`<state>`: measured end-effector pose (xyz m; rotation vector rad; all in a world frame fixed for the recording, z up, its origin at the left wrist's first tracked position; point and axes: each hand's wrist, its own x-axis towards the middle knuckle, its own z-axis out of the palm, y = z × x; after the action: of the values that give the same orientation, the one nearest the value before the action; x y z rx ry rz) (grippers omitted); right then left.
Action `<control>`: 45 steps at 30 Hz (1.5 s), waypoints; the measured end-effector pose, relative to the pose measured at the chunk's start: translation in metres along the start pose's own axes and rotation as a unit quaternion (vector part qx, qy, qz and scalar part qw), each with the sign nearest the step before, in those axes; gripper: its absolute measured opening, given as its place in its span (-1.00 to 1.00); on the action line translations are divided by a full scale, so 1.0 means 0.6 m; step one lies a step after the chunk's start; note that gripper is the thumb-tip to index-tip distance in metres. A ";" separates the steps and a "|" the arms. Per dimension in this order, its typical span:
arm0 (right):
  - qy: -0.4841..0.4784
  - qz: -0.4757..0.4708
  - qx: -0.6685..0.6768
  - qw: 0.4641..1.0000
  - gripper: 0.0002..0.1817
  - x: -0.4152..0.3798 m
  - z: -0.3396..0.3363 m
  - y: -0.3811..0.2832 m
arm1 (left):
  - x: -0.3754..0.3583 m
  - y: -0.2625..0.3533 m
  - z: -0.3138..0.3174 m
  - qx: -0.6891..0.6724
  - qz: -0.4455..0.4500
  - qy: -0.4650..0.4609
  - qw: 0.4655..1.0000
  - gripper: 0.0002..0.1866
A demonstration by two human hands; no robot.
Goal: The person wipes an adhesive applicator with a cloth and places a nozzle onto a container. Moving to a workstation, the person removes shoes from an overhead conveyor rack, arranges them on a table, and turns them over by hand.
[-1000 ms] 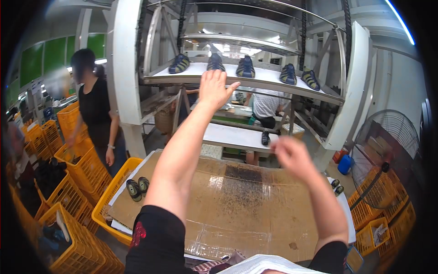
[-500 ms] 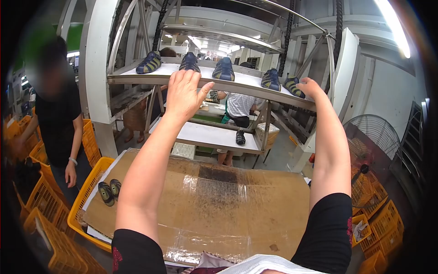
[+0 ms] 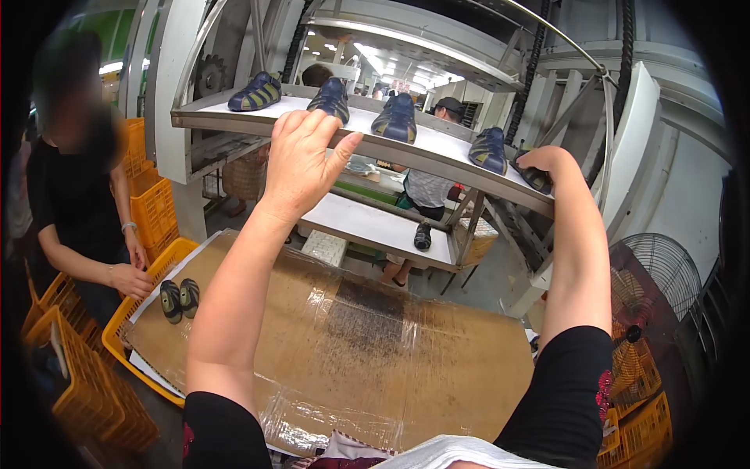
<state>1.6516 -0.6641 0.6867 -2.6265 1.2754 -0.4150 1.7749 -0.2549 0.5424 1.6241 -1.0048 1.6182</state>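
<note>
Several dark blue shoes stand in a row on a white carrier shelf [image 3: 437,148] in front of me. My left hand [image 3: 301,160] is raised, fingers spread, resting against the shelf's front edge just below one blue shoe [image 3: 330,97]. My right hand [image 3: 551,162] is closed over the rightmost shoe [image 3: 533,177] at the shelf's right end. Another shoe [image 3: 490,148] stands just left of that hand, and one more [image 3: 397,116] sits mid-shelf.
A cardboard-covered table [image 3: 359,344] wrapped in clear film lies below my arms, with a small pair of shoes [image 3: 178,298] at its left corner. A person in black stands at left beside orange crates [image 3: 152,211]. A lower shelf [image 3: 375,227] carries one shoe. A fan [image 3: 664,270] stands right.
My right hand rose from above the table to the shelf's right end and closed on the last shoe. My left hand stayed at the shelf edge. The person at left moved closer.
</note>
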 end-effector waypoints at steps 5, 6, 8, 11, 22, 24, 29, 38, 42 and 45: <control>-0.003 -0.153 -0.115 0.982 -0.46 -0.044 0.005 -0.012 | -0.003 0.001 0.005 -0.002 -0.007 0.010 1.000 -0.63; -0.005 -0.152 -0.120 0.981 -0.46 -0.030 0.011 -0.016 | -0.004 -0.002 0.008 0.003 0.001 0.022 1.000 -0.63; 0.008 -0.210 0.008 0.978 -0.46 0.009 0.032 -0.014 | -0.012 -0.009 0.017 -0.006 -0.003 0.030 1.000 -0.64; 0.024 -0.187 0.069 0.980 -0.53 0.036 0.032 -0.029 | -0.017 -0.020 0.023 -0.027 -0.015 0.021 0.999 -0.62; -0.103 -0.037 0.136 0.985 -0.30 -0.029 0.077 -0.108 | -0.059 -0.009 0.022 -0.084 -0.042 0.109 0.990 -0.58; -0.138 -0.058 0.182 0.972 -0.34 -0.037 0.099 -0.102 | -0.069 -0.003 0.026 -0.086 -0.062 0.106 0.989 -0.57; -0.106 -0.073 0.247 0.961 -0.40 -0.018 0.132 -0.087 | -0.083 0.001 0.034 -0.091 -0.061 0.117 0.987 -0.60; 0.016 -0.137 0.245 0.960 -0.51 0.083 0.148 -0.039 | -0.114 -0.014 0.044 -0.110 -0.059 0.114 0.986 -0.68; -0.027 -0.169 0.413 0.895 -0.55 0.048 0.144 -0.074 | -0.116 -0.015 0.039 -0.106 -0.058 0.105 0.987 -0.68; -0.018 -0.208 0.556 0.805 -0.55 0.057 0.115 -0.070 | -0.118 -0.015 0.033 -0.097 -0.051 0.083 0.991 -0.68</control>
<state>1.7257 -0.6619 0.6398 -1.7810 0.1952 -0.8439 1.7961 -0.2614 0.4716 1.3666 -0.9461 1.5102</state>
